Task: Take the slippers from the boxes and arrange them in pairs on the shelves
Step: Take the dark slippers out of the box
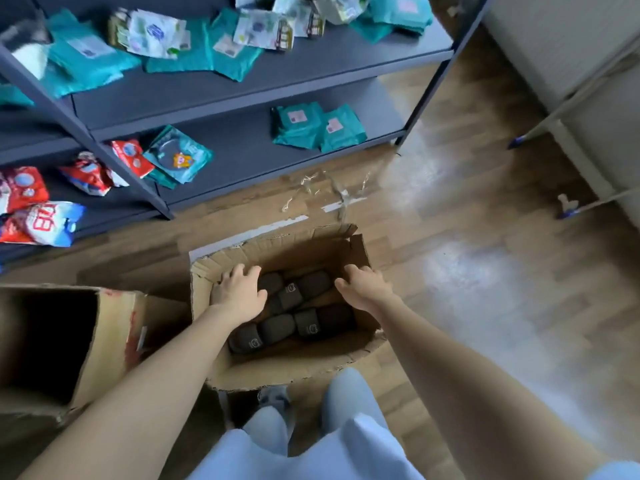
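Note:
An open cardboard box (287, 370) stands on the floor in front of me. Several dark grey slippers (294, 306) lie inside it, some overlapping. My left hand (240, 294) reaches into the box's left side with fingers spread and relaxed, over the slippers near the left wall. My right hand (363, 285) hovers at the right side of the box with fingers loosely bent and nothing in them. A grey metal shelf unit (242, 147) stands behind the box.
The shelves carry teal packets (317, 128) and red and white packets (38, 216). A second open cardboard box (104, 337) lies on its side at my left. Wooden floor spreads to the right, with a light cabinet (571, 46) and metal legs at far right.

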